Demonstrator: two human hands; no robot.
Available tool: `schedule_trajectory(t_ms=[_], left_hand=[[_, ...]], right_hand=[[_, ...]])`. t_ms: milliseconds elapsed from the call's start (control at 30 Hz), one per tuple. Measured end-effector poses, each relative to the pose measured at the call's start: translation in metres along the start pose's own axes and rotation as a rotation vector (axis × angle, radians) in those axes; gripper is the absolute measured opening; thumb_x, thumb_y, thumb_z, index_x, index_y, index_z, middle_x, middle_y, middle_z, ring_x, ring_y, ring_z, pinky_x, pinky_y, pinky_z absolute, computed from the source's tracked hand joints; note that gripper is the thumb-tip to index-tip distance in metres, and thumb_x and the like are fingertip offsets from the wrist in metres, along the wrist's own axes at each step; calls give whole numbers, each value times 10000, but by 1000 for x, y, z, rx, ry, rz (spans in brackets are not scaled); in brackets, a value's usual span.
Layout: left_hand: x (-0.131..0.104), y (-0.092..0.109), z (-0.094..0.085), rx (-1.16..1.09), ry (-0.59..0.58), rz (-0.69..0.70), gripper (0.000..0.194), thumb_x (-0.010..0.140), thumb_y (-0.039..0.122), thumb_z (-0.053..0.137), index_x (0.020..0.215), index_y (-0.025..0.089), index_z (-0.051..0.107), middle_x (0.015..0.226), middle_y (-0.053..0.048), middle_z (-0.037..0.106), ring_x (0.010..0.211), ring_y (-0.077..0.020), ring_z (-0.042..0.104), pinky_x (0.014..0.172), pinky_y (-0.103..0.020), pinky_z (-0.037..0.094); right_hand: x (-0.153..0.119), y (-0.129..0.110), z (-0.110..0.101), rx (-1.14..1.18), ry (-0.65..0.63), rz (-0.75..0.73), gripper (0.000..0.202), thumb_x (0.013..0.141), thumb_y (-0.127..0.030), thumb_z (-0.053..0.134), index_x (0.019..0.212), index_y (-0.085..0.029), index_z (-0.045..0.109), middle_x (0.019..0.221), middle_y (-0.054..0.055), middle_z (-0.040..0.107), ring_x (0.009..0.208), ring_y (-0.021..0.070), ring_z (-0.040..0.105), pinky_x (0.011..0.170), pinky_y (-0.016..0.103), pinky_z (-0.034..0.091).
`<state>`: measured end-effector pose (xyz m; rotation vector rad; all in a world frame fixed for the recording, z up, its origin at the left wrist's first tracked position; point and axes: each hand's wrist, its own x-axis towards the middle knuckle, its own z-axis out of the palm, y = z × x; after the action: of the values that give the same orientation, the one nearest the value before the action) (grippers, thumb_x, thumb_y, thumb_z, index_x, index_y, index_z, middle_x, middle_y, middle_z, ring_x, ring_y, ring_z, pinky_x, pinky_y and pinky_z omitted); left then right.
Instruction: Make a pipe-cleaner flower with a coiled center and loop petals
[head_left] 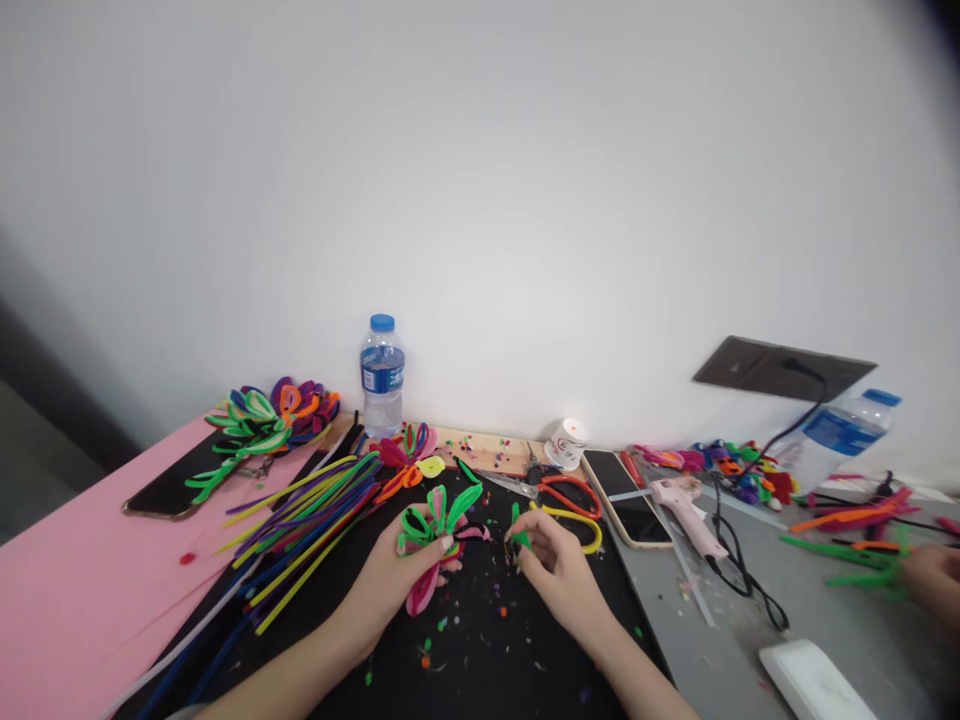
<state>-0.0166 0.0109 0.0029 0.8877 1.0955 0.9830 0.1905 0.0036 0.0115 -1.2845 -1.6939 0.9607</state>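
My left hand (pixel 409 560) is closed on a flower of looped pipe cleaners (pixel 459 508), green at the top and pink at the bottom. To its right, my right hand (pixel 555 560) pinches a small green pipe cleaner piece (pixel 517 530). The two hands are apart, over a black mat (pixel 450 660) scattered with tiny coloured scraps. Just beyond my right hand lie scissors with red handles (pixel 571 494) and a yellow-handled pair (pixel 589 533). A bundle of long coloured pipe cleaners (pixel 300 530) rests left of my left hand.
A water bottle (pixel 382 380), paper cup (pixel 566 443) and phone (pixel 630 500) stand or lie toward the wall. Finished loops (pixel 255 425) cover another phone (pixel 169 490). At right are a corded glue gun (pixel 688 512), a white box (pixel 814 680) and another person's hand (pixel 930 580).
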Motion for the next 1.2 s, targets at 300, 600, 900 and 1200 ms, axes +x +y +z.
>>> schedule_trajectory(t_ms=[300,600,900,1200], left_hand=[[-1,0,1,-70,18,-1,345,654,347,720,891,170,543,753,-10,671,656,-196,679,591,-284,530],[-1,2,1,-64,34,23,327,675,339,709,896,171,537,740,4,659,663,-183,671,610,-284,532],[0,3,3,-75,52,11,389,621,354,740,898,166,542,732,-15,672,658,-203,668,591,-297,522],[1,-2,1,-46,-20,89,320,663,353,709,882,183,548,765,-2,662,701,-195,659,681,-319,523]], right_hand=[[-4,4,16,-74,-43,26,159,720,-74,478,805,-208,492,622,-53,475,522,99,439,484,196,317],[-9,-2,22,-122,-83,33,192,653,-46,552,761,-195,606,569,-65,472,482,81,397,467,187,306],[-15,-15,19,-125,-149,-126,257,713,-55,536,881,-216,644,813,-1,652,700,127,583,649,213,440],[-17,-15,23,-165,-113,-218,205,791,-140,540,930,-231,661,836,25,688,731,150,631,678,230,475]])
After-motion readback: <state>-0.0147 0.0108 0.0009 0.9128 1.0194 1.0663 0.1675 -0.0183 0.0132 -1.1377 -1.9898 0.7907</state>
